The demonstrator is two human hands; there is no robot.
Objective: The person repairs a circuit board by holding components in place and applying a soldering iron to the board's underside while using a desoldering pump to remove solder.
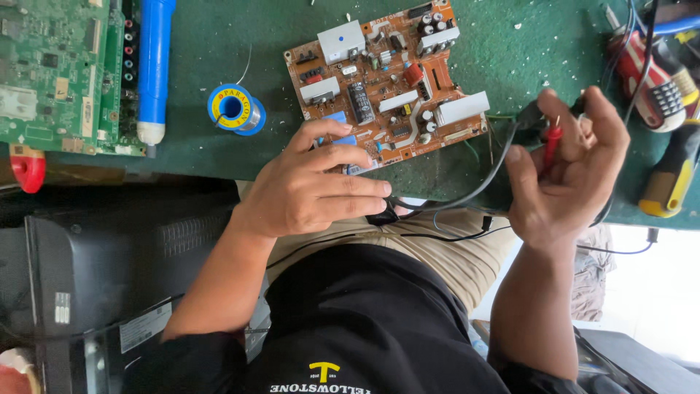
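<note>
Right hand (565, 171) curls around a red test probe (550, 146) and its black lead (467, 197); left hand (310, 190), fingers loosely extended and holding nothing visible, rests at the near edge of the orange circuit board (390, 80) on the green surface (219, 44).

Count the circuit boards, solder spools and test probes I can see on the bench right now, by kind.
Circuit boards: 2, an orange board by the left hand and a green board at the left edge.
Solder spools: 1, the blue-and-yellow spool.
Test probes: 1 showing, a red probe in the right hand.
Total: 4
</note>
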